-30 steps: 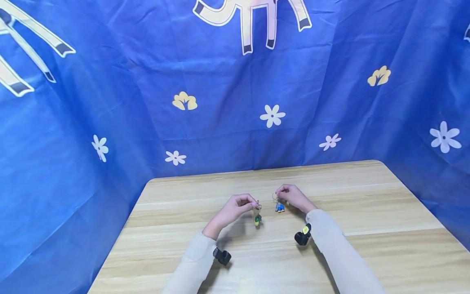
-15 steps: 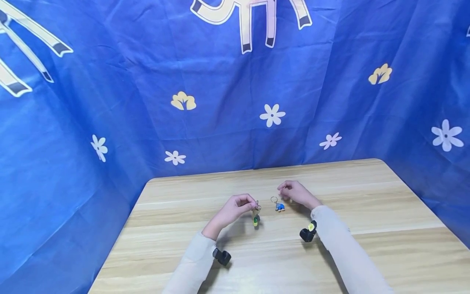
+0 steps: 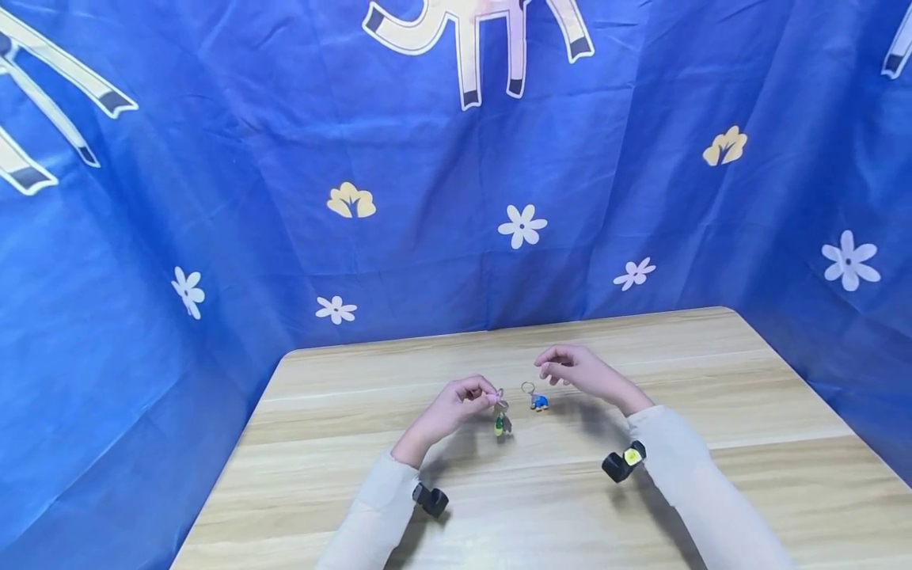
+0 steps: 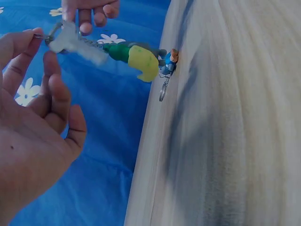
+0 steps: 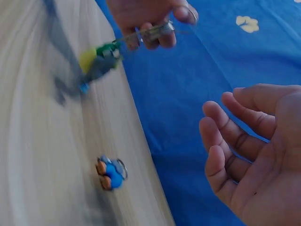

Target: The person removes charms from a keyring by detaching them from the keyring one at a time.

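My left hand (image 3: 456, 408) pinches the ring of a keychain between thumb and fingertip. From it hang a green-and-yellow charm (image 4: 136, 57) and a greyish charm (image 5: 101, 67), above the tabletop; a pale, blurred piece (image 4: 77, 43) shows near the ring. On the table lies a second keychain, a small blue figure (image 3: 539, 403) with orange-brown parts and a metal ring (image 3: 528, 388). Just behind and right of that figure, my right hand (image 3: 580, 370) hovers with loosely bent fingers, holding nothing. The right wrist view shows the gap between this hand (image 5: 256, 146) and the blue figure (image 5: 111, 174).
Both hands are over a light wood-grain table (image 3: 342, 467). A blue cloth (image 3: 427, 261) printed with flowers and animal legs hangs behind it and along the sides. Black cameras (image 3: 431, 499) are strapped at both sleeves.
My right hand has let go of the blue figure's ring and drawn up and to the right. The blue keychain stays on the table. My left hand keeps its hold, nearly still.
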`<state>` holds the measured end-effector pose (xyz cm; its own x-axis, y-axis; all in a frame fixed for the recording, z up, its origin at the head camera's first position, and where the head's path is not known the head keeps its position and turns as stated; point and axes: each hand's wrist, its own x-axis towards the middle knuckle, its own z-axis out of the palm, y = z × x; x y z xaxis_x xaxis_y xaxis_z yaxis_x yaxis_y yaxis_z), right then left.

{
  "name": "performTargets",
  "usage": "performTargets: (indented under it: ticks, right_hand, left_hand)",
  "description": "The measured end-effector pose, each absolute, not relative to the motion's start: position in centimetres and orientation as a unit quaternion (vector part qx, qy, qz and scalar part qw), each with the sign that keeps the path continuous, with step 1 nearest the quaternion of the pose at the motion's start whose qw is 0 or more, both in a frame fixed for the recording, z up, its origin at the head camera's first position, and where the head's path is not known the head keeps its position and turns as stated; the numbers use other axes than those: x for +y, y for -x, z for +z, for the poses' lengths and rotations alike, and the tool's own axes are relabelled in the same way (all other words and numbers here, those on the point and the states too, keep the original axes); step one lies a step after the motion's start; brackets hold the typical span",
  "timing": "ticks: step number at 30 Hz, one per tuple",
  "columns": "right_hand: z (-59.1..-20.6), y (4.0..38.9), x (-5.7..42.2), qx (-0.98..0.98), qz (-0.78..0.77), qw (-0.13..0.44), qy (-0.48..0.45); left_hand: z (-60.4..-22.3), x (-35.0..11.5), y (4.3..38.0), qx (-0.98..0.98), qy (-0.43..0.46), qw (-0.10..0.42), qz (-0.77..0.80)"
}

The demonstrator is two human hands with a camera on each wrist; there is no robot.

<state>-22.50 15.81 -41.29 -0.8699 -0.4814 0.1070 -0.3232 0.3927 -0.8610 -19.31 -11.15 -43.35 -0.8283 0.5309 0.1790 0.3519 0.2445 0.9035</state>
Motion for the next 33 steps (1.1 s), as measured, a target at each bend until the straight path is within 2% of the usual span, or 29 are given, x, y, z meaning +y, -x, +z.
performTargets:
  ticks: [7, 13, 21, 33]
  right_hand:
    - [-42.6, 20.4, 14.2, 0.791, -0.532, 0.104, 0.282]
    - [-44.3, 19.0, 12.5, 0.751, -0.57, 0.145, 0.3]
    - [-45.8, 18.8, 11.3, 0.728, -0.617, 0.12, 0.273]
    - [-45.9, 18.5, 11.6, 0.704, -0.653, 0.136, 0.244]
  left_hand:
    - [-43.5, -10.8, 19.2, 0.75, -0.294, 0.121, 0.58]
    - [-43.8, -10.7, 19.1, 0.742, -0.303, 0.12, 0.586]
    - [-43.5, -10.4, 18.7, 0.734, -0.315, 0.114, 0.59]
    - [-43.7, -10.7, 18.1, 0.735, -0.32, 0.121, 0.585]
